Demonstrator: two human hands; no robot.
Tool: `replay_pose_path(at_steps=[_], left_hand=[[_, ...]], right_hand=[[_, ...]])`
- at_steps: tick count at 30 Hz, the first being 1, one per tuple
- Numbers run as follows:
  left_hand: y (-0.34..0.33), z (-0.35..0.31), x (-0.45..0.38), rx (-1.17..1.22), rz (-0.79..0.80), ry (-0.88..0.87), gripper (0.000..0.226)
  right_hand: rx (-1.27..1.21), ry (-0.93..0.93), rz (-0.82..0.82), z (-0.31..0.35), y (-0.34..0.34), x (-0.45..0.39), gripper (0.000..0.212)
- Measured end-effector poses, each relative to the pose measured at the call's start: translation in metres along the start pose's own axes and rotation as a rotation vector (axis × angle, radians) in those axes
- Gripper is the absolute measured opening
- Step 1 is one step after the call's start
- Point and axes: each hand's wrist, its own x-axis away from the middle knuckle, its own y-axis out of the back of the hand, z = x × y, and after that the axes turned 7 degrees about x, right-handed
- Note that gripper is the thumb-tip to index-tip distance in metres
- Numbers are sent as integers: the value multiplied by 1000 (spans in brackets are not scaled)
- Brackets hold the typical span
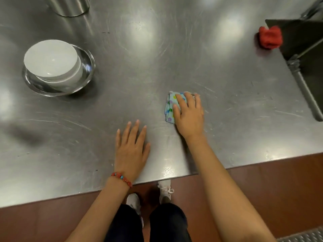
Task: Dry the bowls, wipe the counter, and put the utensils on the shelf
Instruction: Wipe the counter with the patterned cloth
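My right hand (189,114) presses a folded light-blue cloth with coloured dots (169,109) flat against the steel counter (157,58), near its middle. My left hand (132,149) lies flat on the counter with its fingers spread, holding nothing, just left of the cloth and near the front edge. At the far left, white bowls (52,62) sit stacked inside a shallow steel bowl (87,74).
A red scrubbing cloth (270,37) lies at the far right beside the sink (307,70). A steel cylinder container (70,6) stands at the back left. The counter's front edge runs below my wrists, with brown floor and my shoes underneath.
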Motion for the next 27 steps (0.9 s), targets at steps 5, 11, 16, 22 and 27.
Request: replay_pose_path(at_steps=[5, 11, 16, 22, 27], left_hand=[[-10, -12, 10, -26, 79, -94, 49], [-17, -10, 13, -15, 104, -101, 50], [-15, -14, 12, -18, 106, -86, 50], [-23, -39, 3, -9, 101, -18, 52], [-39, -79, -16, -7, 78, -45, 51]], right_hand=[[30, 80, -52, 2, 4, 106, 37], [48, -33, -36, -59, 14, 106, 39], [110, -393, -74, -107, 25, 72, 42], [72, 49, -87, -65, 12, 113, 39], [66, -51, -64, -155, 28, 80, 39]])
